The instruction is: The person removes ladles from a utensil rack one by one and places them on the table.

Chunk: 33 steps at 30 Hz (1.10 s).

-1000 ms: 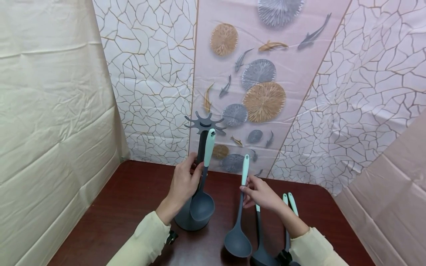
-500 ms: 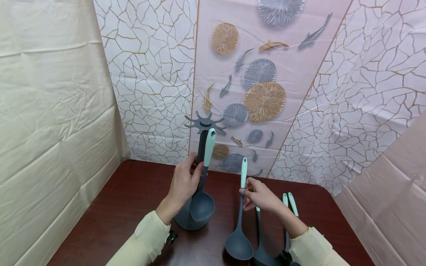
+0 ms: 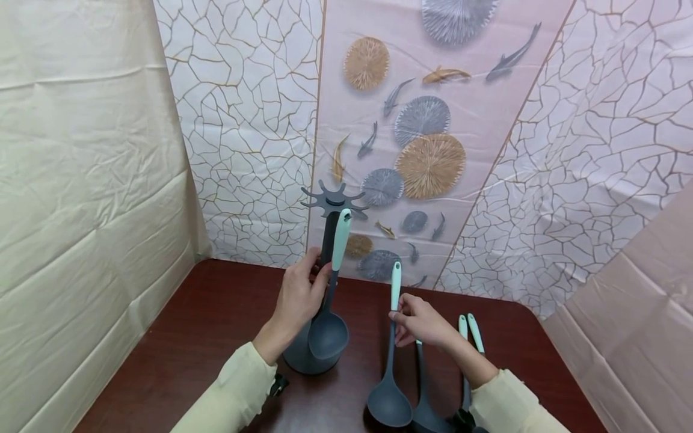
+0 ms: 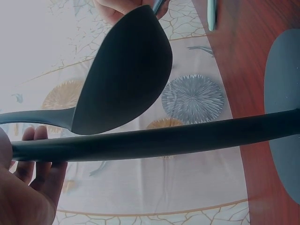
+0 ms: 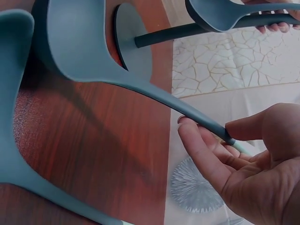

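Note:
My left hand [image 3: 299, 288] grips the dark post [image 4: 140, 143] of a utensil stand with a round base [image 5: 143, 51] and a spoked rotating top [image 3: 332, 200]. A ladle [image 3: 329, 335] with a mint handle hangs on that stand, bowl facing me, close beside the post. To the right, my right hand [image 3: 425, 322] pinches a second, larger-bowled ladle [image 3: 390, 402] between thumb and fingers where the mint handle meets the grey shank. Its handle points up and its bowl is low over the table; contact with the wood cannot be told.
Another grey utensil with a deep bowl [image 3: 429, 418] lies just right of the held ladle, partly under my right forearm. Two more mint handles [image 3: 474, 332] show beyond that forearm. The dark red table [image 3: 216, 319] ends at patterned cloth walls [image 3: 249, 150].
My right hand and its ladle have lowered slightly toward me. The left hand, the stand and the hanging ladle have stayed put.

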Motion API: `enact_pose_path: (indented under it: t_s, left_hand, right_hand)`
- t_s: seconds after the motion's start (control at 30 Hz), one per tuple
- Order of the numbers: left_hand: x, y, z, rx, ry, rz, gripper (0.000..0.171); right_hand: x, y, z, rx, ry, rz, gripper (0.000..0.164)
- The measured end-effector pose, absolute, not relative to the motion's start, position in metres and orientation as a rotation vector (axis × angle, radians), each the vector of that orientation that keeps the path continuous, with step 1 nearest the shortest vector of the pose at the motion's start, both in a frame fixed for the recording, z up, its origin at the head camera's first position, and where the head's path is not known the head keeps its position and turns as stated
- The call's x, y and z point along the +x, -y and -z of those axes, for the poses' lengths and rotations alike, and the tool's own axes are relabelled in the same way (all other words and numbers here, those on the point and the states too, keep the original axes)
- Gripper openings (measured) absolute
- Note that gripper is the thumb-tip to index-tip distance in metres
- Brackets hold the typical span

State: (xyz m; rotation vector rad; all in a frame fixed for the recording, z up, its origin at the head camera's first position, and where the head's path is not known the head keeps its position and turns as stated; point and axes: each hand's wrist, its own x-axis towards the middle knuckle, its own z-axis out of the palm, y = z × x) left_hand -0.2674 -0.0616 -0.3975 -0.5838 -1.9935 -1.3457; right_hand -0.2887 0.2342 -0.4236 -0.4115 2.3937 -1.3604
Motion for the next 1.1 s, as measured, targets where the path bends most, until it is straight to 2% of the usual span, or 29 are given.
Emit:
enact_pose_path:
  t_s: [1.1]
  left_hand:
    - [-0.268, 0.061, 0.398, -0.581, 2.005, 1.355, 0.012]
  right_hand:
    - [-0.293, -0.230, 0.447, -0.326, -2.297, 1.373, 0.016]
